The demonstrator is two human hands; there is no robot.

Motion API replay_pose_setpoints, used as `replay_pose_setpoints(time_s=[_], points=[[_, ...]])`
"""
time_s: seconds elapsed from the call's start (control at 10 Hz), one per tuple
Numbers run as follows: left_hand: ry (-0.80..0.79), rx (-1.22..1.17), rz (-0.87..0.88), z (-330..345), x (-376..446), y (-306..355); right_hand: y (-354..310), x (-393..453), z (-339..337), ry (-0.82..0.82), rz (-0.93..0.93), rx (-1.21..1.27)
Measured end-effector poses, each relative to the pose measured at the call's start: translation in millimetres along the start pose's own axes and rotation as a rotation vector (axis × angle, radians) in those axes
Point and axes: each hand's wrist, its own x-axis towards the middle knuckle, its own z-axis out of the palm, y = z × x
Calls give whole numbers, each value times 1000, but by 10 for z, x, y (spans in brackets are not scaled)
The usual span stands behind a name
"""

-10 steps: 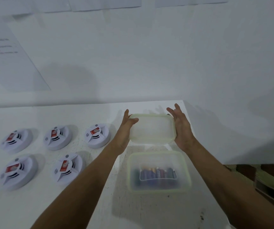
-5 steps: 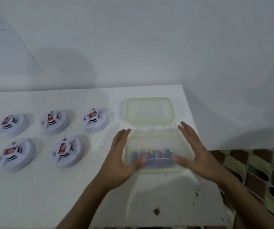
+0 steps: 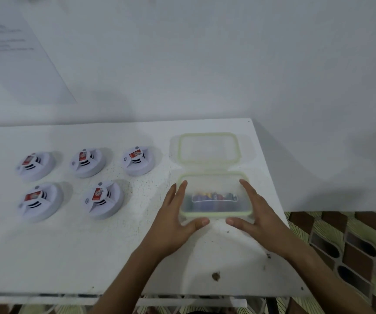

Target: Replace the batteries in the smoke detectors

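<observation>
Several white round smoke detectors with red stickers lie in two rows on the left of the white table [image 3: 69,257], among them one at the back right [image 3: 138,160] and one at the front right [image 3: 103,199]. A clear plastic container [image 3: 214,215] with a pale green rim stands open on the right, with coloured batteries [image 3: 214,197] inside. Its lid [image 3: 207,147] lies flat just behind it. My left hand [image 3: 173,225] lies against the container's left side and my right hand [image 3: 259,220] against its right side. On both, the fingers are straight and the thumbs touch the front rim.
The table's right edge runs close past the container, with patterned floor tiles [image 3: 352,245] below it. A white wall stands behind the table, with a printed sheet [image 3: 12,53] on it at the upper left. Small dark specks mark the tabletop near the front.
One second ago both hands held the lid behind the container. They set it down there, came back toward me and now flank the container. The view has also tilted down.
</observation>
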Motion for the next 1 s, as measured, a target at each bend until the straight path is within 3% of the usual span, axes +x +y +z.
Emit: replay_pose_setpoints(time_s=[0.6, 0.8, 0.9, 1.0], points=[[34, -96, 55, -163, 169, 43, -47, 211, -48, 66, 6, -138], [97, -116, 125, -574, -96, -309, -401, 240, 261, 382, -217, -459], [152, -88, 138, -1000, -255, -784, -793, 347, 816, 500, -356, -425], [221, -216, 138, -1432, -621, -1253, -1159, 401, 1731, 533, -610, -370]])
